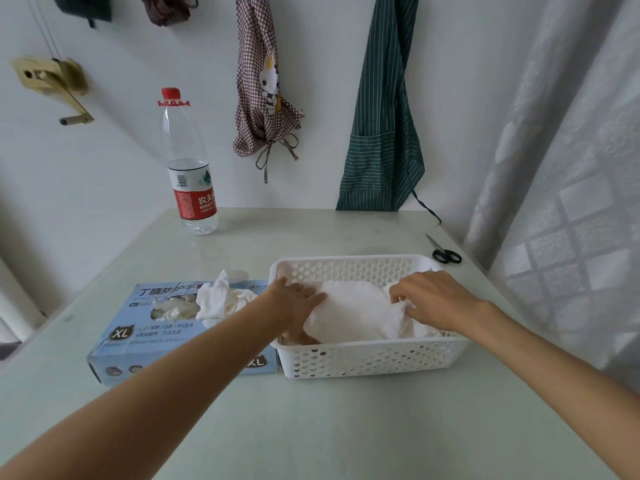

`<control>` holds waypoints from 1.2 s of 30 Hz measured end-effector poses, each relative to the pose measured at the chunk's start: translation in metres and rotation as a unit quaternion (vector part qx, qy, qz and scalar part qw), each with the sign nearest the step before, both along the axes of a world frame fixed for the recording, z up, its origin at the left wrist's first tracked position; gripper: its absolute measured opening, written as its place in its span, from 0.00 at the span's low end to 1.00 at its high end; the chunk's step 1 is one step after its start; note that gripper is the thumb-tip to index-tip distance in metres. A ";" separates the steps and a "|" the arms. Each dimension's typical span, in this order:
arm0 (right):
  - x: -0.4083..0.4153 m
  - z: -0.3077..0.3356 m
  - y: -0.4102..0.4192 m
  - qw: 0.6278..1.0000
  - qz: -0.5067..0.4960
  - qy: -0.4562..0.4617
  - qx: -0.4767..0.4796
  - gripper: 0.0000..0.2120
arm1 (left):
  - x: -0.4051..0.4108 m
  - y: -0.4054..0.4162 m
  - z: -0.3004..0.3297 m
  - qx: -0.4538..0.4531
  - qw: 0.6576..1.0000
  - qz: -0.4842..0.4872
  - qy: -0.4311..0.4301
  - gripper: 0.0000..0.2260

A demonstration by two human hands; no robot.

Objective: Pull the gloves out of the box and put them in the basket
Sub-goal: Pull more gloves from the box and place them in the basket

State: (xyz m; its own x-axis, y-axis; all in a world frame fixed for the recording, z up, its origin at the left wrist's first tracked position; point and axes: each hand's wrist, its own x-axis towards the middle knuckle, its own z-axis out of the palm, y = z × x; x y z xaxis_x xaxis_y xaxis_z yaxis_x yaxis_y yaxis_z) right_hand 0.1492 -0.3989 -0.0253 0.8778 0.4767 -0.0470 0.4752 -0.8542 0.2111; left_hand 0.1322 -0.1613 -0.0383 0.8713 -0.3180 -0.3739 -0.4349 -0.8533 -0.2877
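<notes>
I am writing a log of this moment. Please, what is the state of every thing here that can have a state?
Glove box: open on top, gloves sticking out.
Gloves in the basket: piled up.
Basket: upright, beside the box.
Left hand: flat, pressing on the pile.
Right hand: fingers pinching a glove.
Water bottle: upright, capped, partly full.
Scissors: closed, lying flat.

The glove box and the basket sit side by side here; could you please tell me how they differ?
The glove box is blue printed card, while the basket is white perforated plastic. The glove box has gloves bunching from a top opening; the basket is fully open-topped, with white gloves lying inside under both hands. Both rest on the table, touching.
</notes>
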 end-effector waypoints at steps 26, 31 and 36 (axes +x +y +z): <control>0.020 -0.027 0.014 0.966 -0.104 0.232 0.043 0.46 | 0.024 0.000 -0.006 -0.011 0.999 -0.023 0.035 0.45; 0.019 0.000 0.018 0.956 -0.120 0.263 0.044 0.42 | -0.001 0.011 0.027 -0.207 0.978 -0.005 -0.010 0.42; -0.009 0.026 0.048 0.961 -0.084 0.147 0.217 0.24 | -0.048 0.069 0.045 -0.367 0.922 0.064 -0.102 0.21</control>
State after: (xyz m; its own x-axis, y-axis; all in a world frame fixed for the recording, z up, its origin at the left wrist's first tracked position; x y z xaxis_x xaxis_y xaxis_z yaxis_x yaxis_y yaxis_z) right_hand 0.1399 -0.3505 0.0007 0.9233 0.3601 -0.1335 0.3077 -0.9016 -0.3040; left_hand 0.0843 -0.0923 0.0066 0.9473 -0.3108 0.0775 -0.3187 -0.8910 0.3234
